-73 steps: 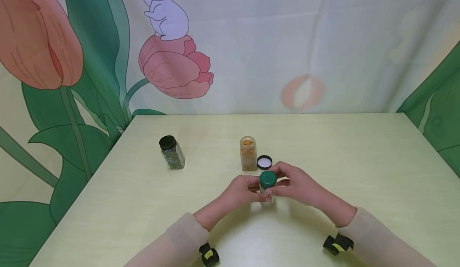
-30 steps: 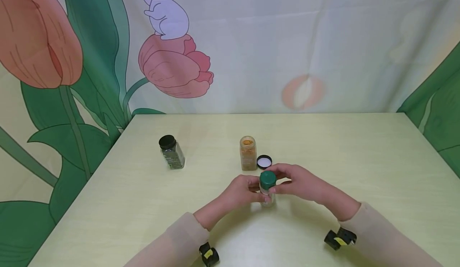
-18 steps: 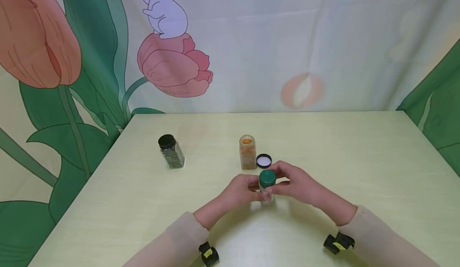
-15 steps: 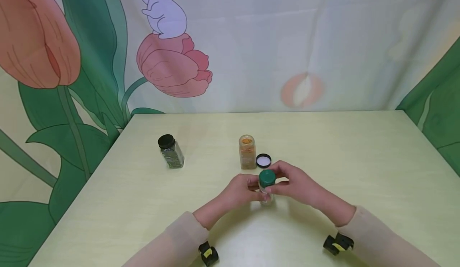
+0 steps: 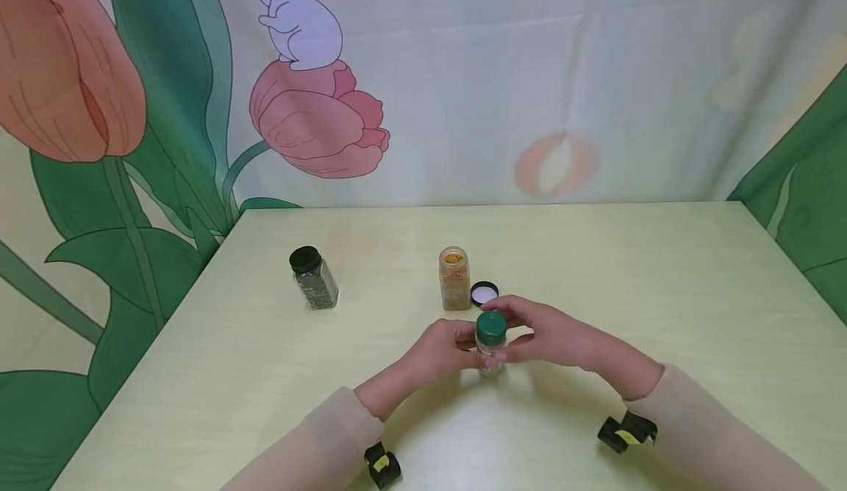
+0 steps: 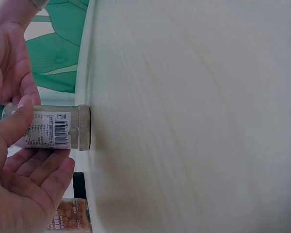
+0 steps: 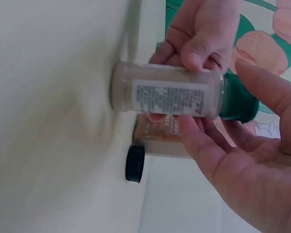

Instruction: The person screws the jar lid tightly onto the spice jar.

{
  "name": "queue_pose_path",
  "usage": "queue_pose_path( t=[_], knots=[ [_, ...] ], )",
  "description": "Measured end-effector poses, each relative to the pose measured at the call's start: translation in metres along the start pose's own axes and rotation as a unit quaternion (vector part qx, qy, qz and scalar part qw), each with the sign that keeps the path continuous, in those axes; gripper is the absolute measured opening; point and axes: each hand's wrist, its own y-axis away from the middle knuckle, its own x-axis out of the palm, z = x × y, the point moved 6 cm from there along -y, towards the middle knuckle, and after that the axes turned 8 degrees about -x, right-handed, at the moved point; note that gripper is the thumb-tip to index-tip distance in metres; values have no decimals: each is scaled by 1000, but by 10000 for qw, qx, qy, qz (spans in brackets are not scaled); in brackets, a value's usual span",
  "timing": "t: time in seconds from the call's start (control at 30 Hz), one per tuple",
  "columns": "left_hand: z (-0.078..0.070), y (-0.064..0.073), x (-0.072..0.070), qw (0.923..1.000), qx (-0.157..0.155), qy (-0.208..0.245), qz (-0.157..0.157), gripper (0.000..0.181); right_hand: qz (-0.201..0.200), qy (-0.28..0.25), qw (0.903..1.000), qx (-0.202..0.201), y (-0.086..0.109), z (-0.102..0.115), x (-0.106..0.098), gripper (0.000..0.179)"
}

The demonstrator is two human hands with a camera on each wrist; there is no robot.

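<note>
A clear spice bottle [image 7: 169,92] with pale powder and a printed label stands upright on the table, its green cap [image 5: 492,327] on top. My left hand [image 5: 442,350] grips the bottle's body from the left, thumb on the label side in the left wrist view. From the right, my right hand [image 5: 545,334] curls its fingers and thumb round the cap and upper bottle. How firmly it holds is unclear. Just behind stand an uncapped jar of orange seasoning [image 5: 454,281] and, beside it, a black lid [image 5: 484,294] lying with its white inside up.
At the left of the pale table [image 5: 662,292] stands a jar of green herbs [image 5: 315,281] with its black lid on. A printed curtain [image 5: 463,94] with flowers hangs behind the table's far edge.
My right hand has shifted its hold around the green cap, its wrist turning and forearm rising slightly. The left hand keeps the bottle in place. The head view has moved a little.
</note>
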Motion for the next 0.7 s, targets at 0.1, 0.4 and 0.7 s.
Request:
queue_pose_path(
  t=[0.1, 0.4, 0.7],
  knots=[
    [0, 0, 0, 10000, 20, 36, 27, 32, 279, 72, 9996, 19, -2, 3, -3, 62],
    [0, 0, 0, 10000, -3, 15, 12, 32, 409, 234, 9989, 17, -5, 7, -6, 42],
    [1, 0, 0, 10000, 16, 31, 9, 30, -76, 283, 9995, 98, -4, 3, -3, 36]
  ],
)
